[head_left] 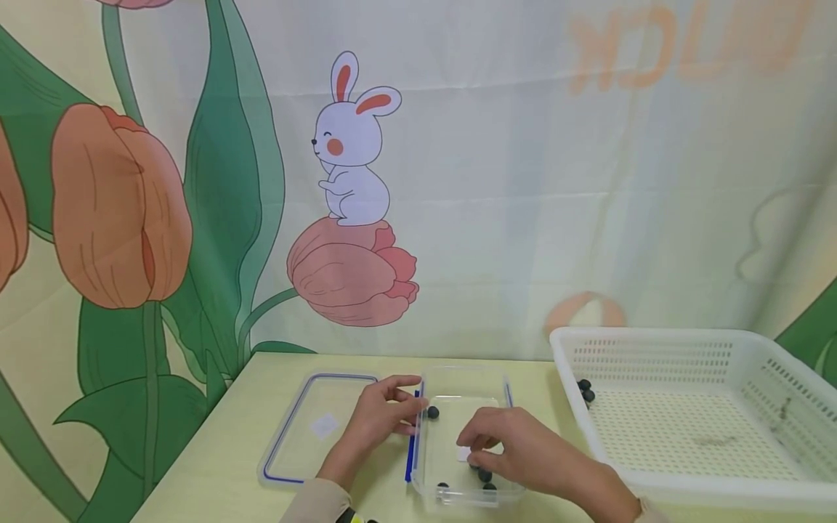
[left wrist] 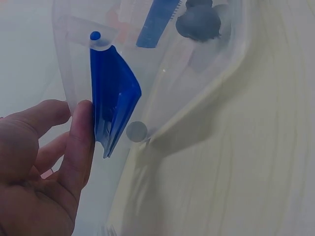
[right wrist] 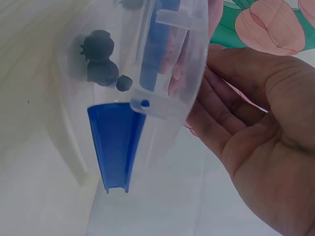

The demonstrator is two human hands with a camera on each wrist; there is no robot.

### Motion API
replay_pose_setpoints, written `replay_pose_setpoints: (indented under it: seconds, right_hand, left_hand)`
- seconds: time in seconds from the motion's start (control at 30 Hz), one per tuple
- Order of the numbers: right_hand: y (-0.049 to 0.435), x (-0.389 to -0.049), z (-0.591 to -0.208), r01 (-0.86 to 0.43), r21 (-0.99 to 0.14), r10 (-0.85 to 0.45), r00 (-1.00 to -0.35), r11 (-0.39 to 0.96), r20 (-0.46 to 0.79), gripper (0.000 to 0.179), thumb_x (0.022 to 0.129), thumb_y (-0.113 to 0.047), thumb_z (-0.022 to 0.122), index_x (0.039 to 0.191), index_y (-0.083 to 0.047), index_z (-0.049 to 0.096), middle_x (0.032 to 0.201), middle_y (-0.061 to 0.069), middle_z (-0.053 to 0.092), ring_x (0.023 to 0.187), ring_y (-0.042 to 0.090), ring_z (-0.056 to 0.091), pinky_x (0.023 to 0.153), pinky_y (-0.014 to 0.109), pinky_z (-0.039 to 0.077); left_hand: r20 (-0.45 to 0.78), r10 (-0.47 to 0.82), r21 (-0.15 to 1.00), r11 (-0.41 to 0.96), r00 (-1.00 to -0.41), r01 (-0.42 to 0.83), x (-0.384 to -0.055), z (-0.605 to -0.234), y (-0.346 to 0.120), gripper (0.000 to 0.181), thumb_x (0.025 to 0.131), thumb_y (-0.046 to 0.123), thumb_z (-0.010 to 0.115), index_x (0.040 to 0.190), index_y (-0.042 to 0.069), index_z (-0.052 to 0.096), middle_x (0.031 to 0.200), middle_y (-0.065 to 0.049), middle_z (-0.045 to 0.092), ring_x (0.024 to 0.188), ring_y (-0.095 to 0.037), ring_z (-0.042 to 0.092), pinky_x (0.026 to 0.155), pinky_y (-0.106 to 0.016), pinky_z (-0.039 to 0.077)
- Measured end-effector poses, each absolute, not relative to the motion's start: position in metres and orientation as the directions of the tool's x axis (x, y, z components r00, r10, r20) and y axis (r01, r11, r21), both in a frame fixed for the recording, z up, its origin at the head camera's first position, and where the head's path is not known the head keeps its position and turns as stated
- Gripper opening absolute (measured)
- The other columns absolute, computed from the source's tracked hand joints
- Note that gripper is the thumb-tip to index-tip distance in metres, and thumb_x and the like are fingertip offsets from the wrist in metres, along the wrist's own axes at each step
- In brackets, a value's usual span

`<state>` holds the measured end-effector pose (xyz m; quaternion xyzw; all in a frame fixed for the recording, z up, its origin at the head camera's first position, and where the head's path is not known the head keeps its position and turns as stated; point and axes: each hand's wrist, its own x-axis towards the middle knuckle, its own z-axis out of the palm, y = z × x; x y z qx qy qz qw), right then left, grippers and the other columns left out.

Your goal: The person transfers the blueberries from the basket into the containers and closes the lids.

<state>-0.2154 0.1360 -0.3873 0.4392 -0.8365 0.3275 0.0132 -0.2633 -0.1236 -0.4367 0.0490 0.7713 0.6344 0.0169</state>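
A clear plastic box point(head_left: 467, 498) with blue side latches stands lidless on the table. Dark round berries with small crowns, like blueberries point(right wrist: 100, 45), lie on its bottom. Several sit at the near end, and one berry point(head_left: 433, 412) is by the left wall. My left hand point(head_left: 379, 421) holds the box's left wall near the rim, beside the blue latch point(left wrist: 112, 93). My right hand point(head_left: 523, 447) reaches inside with bent fingers, thumb and index just over the near berries. Box wall and fingers hide whether a berry is between its fingertips.
The blue-sealed clear lid point(head_left: 288, 436) lies left of the box, with a white label point(head_left: 324, 426) on it. To the right, a white perforated basket point(head_left: 693, 407) holds a few dark berries point(head_left: 585, 391) at its left side. A printed curtain point(head_left: 484, 218) hangs behind the table.
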Motion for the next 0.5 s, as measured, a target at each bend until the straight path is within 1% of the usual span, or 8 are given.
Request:
replay_pose_setpoints:
  seconds: [0.13, 0.33, 0.5]
  right_hand:
    - [0.140, -0.215, -0.382, -0.760, -0.514, -0.717, -0.608, 0.399, 0.342, 0.016, 0.094, -0.003, 0.080, 0.106, -0.012, 0.076, 0.101, -0.008, 0.073, 0.091, 0.003, 0.071, 0.081, 0.027, 0.063]
    - [0.154, -0.216, -0.368, -0.736, -0.529, -0.679, -0.643, 0.422, 0.354, 0.014, 0.096, -0.007, 0.079, 0.109, -0.012, 0.075, 0.104, -0.007, 0.073, 0.092, 0.007, 0.072, 0.081, 0.029, 0.064]
    - [0.170, -0.214, -0.357, -0.761, -0.495, -0.635, -0.635, 0.419, 0.439, 0.019, 0.095, -0.003, 0.079, 0.110, -0.014, 0.075, 0.105, -0.008, 0.073, 0.092, 0.007, 0.072, 0.080, 0.029, 0.064]
  left_hand:
    - [0.027, 0.090, 0.979, 0.200, -0.996, 0.044, -0.263, -0.437, -0.123, 0.049, 0.095, 0.015, 0.083, 0.139, 0.003, 0.067, 0.099, -0.012, 0.067, 0.077, -0.018, 0.071, 0.067, -0.034, 0.067]
    - [0.029, 0.085, 0.977, 0.207, -0.996, 0.046, -0.263, -0.436, -0.121, 0.048, 0.095, 0.013, 0.082, 0.140, 0.003, 0.067, 0.099, -0.012, 0.066, 0.076, -0.019, 0.071, 0.066, -0.033, 0.066]
    - [0.040, 0.082, 0.976, 0.208, -0.996, 0.056, -0.264, -0.437, -0.120, 0.051, 0.095, 0.010, 0.082, 0.143, 0.005, 0.065, 0.098, -0.012, 0.065, 0.075, -0.018, 0.070, 0.065, -0.032, 0.066]
